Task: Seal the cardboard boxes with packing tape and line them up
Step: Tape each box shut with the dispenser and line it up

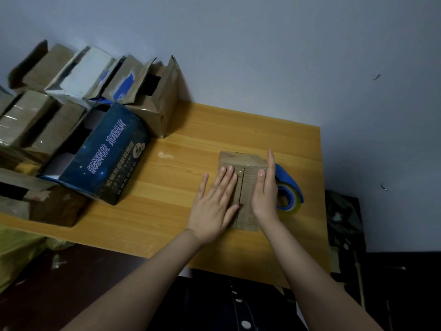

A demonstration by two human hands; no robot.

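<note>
Head view: left hand (214, 199) and right hand (266, 189) press flat against the box (241, 160); reaching for the tape (287, 179), I risk it springing open.

I can read only one print: large pale Chinese characters on the side of the dark blue box (107, 158), which look like 纸领科技 高端品质. The smaller lines beneath them are too blurred to read.

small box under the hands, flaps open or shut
Shut. The small box has its top flaps folded flat, meeting at a middle seam; the left hand and right hand rest on it.
</note>
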